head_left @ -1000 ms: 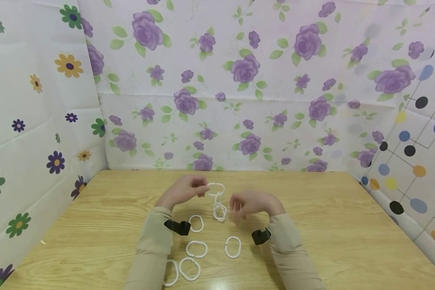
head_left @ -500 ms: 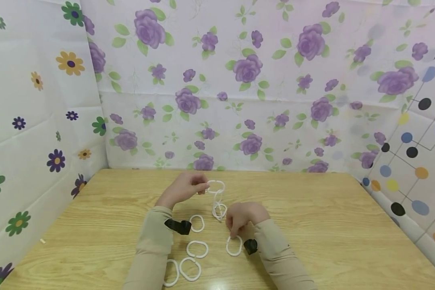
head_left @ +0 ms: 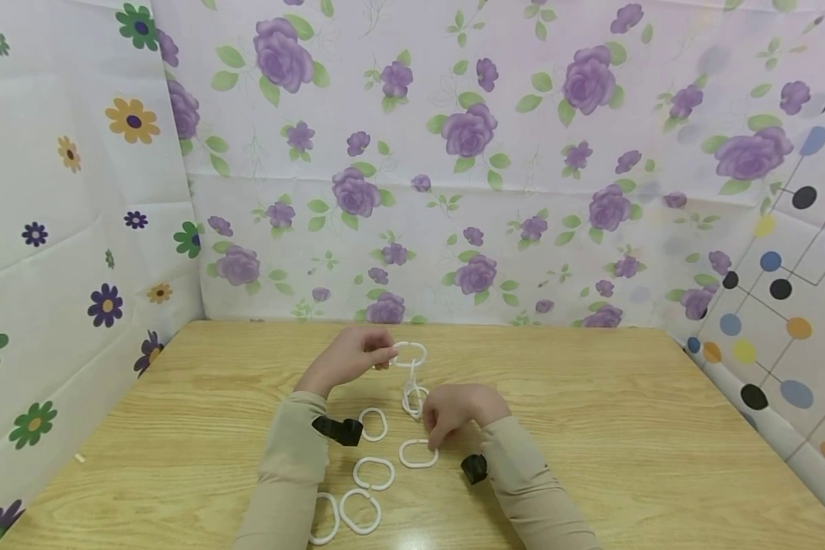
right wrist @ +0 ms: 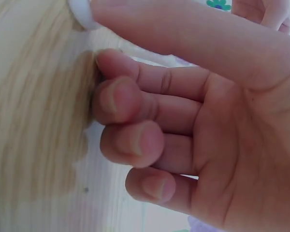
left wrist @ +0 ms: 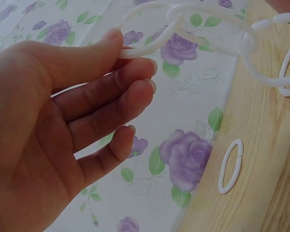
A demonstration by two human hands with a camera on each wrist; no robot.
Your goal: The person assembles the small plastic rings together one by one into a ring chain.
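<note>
Near the middle of the wooden tabletop (head_left: 591, 428), toward its far edge, the left hand (head_left: 347, 359) is raised above the surface and pinches the top link of a chain of white plastic rings (head_left: 412, 378) between thumb and forefinger. In the left wrist view that top ring (left wrist: 159, 29) sits against the thumb tip with the next link threaded through it, while the other fingers curl loosely below it and hold nothing. The chain hangs down from the pinch, and its lower links rest on the wood just beside the right hand (head_left: 457, 412).

The right hand is lowered to the tabletop with its fingers curled, and its fingertips are pressed on a loose white ring (head_left: 418, 454) that lies flat just in front of it, toward the near edge. The right wrist view shows a bit of white ring (right wrist: 79, 14) under the thumb tip, the other fingers bent with their knuckles against the wood; whether the ring is truly pinched or only pressed I cannot tell for sure, though thumb and fingers close around it.

Four more loose rings lie toward the near edge, left of the right sleeve: one (head_left: 373, 423) beside the left wrist, one (head_left: 374, 473) below it, and two (head_left: 359, 510) touching at the near edge.
</note>
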